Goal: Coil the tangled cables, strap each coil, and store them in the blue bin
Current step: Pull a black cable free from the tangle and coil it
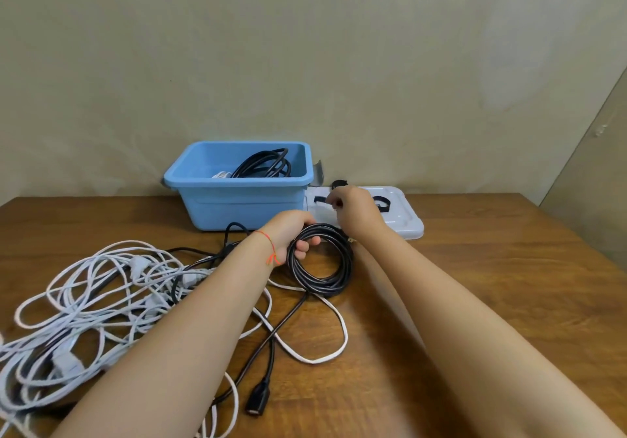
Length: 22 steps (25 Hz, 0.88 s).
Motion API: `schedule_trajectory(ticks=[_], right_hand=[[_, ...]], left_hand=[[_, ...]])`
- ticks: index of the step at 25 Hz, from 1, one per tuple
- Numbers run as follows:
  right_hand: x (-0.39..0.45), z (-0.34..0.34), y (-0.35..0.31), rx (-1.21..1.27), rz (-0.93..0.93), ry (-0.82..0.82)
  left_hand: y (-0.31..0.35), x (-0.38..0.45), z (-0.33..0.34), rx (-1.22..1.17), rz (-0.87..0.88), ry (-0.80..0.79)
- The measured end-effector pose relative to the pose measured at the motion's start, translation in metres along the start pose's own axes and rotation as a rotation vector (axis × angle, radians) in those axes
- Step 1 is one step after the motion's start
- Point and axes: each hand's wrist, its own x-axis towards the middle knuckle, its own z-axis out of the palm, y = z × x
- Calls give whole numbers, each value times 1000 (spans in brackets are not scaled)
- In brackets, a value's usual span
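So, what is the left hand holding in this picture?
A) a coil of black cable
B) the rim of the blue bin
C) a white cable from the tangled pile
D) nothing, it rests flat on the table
A: the left hand has its fingers curled round the coil of black cable, just in front of the blue bin.

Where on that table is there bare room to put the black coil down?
Bare wood lies right of the right forearm, in front of the pale lid. The left side is crowded with tangled white cables; a white loop and a black cable tail cross the middle. The left hand grips the black coil.
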Motion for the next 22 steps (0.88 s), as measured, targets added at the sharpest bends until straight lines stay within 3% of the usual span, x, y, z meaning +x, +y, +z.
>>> schedule_trajectory(ticks=[6, 9, 12, 16, 22], right_hand=[[-74, -76, -22, 669, 144, 142], [-127, -112, -40, 919, 100, 68], [-168, -118, -51, 1051, 117, -109], [-201, -99, -59, 1039, 178, -316], [-226, -67, -66, 1133, 97, -193]], left_hand=[[-6, -50, 16, -125, 201, 103], [-16, -80, 22, -170, 299, 170], [-30, -110, 28, -219, 413, 265], [-53, -142, 38, -332, 568, 314], [-90, -157, 40, -351, 570, 242]])
